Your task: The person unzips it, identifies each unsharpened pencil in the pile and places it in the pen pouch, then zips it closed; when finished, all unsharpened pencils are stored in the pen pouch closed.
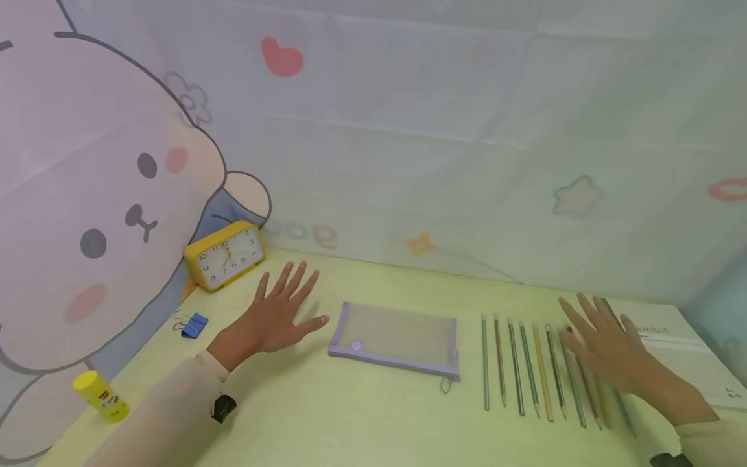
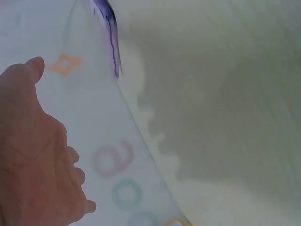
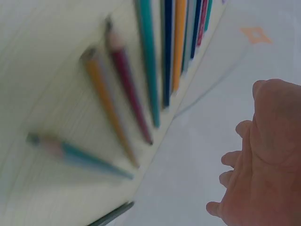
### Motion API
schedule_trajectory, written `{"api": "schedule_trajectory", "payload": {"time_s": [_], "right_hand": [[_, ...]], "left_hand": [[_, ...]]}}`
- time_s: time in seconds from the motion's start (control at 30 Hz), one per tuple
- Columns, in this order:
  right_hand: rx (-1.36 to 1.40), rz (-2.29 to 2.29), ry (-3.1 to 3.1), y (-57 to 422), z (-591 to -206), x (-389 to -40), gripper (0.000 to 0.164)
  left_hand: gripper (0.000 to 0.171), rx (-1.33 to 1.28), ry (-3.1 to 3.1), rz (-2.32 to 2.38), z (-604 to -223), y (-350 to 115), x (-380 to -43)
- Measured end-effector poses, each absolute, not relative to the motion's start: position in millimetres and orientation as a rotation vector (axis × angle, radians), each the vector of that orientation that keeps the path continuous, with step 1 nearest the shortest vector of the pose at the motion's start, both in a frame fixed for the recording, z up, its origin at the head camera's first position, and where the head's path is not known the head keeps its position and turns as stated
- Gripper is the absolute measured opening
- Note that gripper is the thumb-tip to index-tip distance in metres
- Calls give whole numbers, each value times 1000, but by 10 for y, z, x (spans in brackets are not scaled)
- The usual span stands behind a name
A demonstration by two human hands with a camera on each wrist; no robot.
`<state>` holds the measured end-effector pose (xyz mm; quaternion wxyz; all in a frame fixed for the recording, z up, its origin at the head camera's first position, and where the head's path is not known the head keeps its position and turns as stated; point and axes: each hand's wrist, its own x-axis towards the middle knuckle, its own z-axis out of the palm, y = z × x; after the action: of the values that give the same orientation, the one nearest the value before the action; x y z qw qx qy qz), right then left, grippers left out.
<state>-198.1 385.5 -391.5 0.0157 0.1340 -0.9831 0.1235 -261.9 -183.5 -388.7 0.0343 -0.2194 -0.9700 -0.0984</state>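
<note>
My left hand (image 1: 271,322) is spread flat, palm down, over the table between the yellow clock and the pencil case; its fingers hold nothing. The left wrist view shows its palm and thumb (image 2: 33,141). A clear pencil case with lilac edging (image 1: 397,337) lies near the middle. On the right, my right hand (image 1: 613,347) hovers with fingers spread above a row of several pencils (image 1: 511,366), hiding some of them. Beneath it, the right wrist view shows a teal pencil (image 3: 80,157) lying askew beside an orange one (image 3: 110,108).
A yellow alarm clock (image 1: 227,255) stands at the back left, with a blue binder clip (image 1: 194,325) in front. A yellow glue stick (image 1: 100,395) lies at the left edge. A white notebook (image 1: 694,350) is at far right, beside a dark pen (image 3: 110,215). A printed cloth hangs behind.
</note>
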Motion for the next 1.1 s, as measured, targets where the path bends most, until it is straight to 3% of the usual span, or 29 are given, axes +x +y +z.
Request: {"api": "schedule_trajectory", "payload": {"time_s": [0.33,0.67,0.9,1.0,1.1], "right_hand": [[660,400,-3018,3254,-3806,-1865,66],[791,553,-2972,2931,-3853,-1912,74],[1016,397,-2893,2740,-3869,-1912,78],[1163,286,-2805,2695,-3882,-1933,70],[1283,180,-2725,2656,-3912,-1977,60]], "left_hand": [[85,-948,-2882,-245,-3815,-1457,-2334],[86,-1157,-2911,-465,-3802,-1119,-2253],[85,-1286,-2930,-483,-3815,-738,-2171],[77,-1383,-2896,-379,-3810,-548,-2163],[57,-1485,-2815,-358,-3823,-350,-2173]]}}
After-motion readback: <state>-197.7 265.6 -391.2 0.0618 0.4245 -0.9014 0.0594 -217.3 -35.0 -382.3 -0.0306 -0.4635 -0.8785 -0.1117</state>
